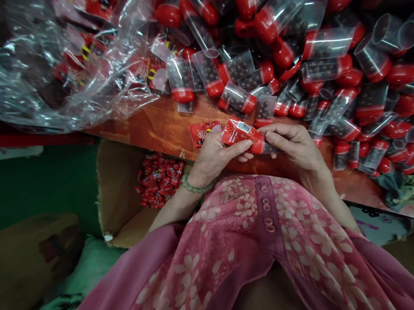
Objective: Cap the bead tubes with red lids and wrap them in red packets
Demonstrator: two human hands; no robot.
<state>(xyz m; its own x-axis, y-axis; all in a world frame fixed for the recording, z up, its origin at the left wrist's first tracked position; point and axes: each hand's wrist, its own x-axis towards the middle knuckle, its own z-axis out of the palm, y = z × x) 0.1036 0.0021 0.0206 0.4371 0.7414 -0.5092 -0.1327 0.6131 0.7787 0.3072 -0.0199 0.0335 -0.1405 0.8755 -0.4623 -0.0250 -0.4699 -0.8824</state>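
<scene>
Carton (113, 179) at near left already holds many red packets (162, 181), likely finished. At the table (149, 126), my left hand (214, 154) pinches a glossy, barcoded red wrapper (238, 130) against, perhaps around, a red-ended clear tube (258, 145); my right hand (295, 145) grips its clear end. Far right, heaped pellet-filled tubes (324, 68) seemingly remain.

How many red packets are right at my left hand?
2: one packet pinched in the left hand, the other packet lying on the table just beyond it. More may be hidden underneath.
</scene>
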